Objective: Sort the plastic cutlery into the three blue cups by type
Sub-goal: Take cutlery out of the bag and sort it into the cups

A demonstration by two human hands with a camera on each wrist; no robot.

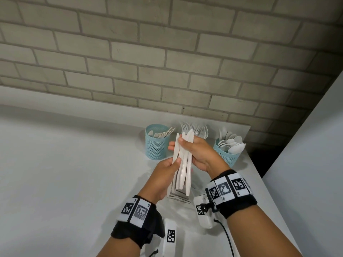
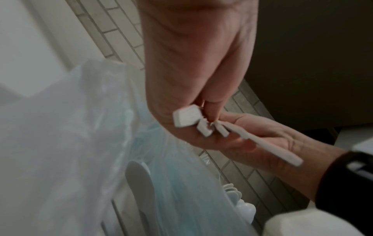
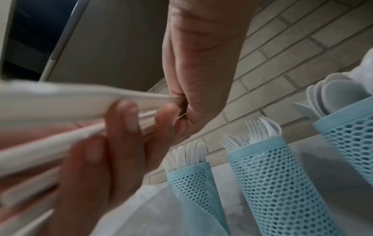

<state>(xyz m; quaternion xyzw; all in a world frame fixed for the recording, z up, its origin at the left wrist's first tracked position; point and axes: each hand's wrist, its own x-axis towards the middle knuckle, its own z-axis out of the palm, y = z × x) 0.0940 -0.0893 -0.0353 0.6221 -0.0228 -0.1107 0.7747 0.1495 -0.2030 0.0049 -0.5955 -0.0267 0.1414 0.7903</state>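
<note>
Both hands hold one bunch of white plastic knives upright above the table. My left hand grips the bunch low down on its left side, and my right hand grips it higher up, thumb across the front. The handle ends stick out below my left hand. Behind stand three blue mesh cups: the left cup holds knives, the middle cup holds forks and is mostly hidden in the head view, and the right cup holds spoons.
A clear plastic bag lies on the white table under the hands. A brick wall runs right behind the cups. The table's right edge passes close to the spoon cup.
</note>
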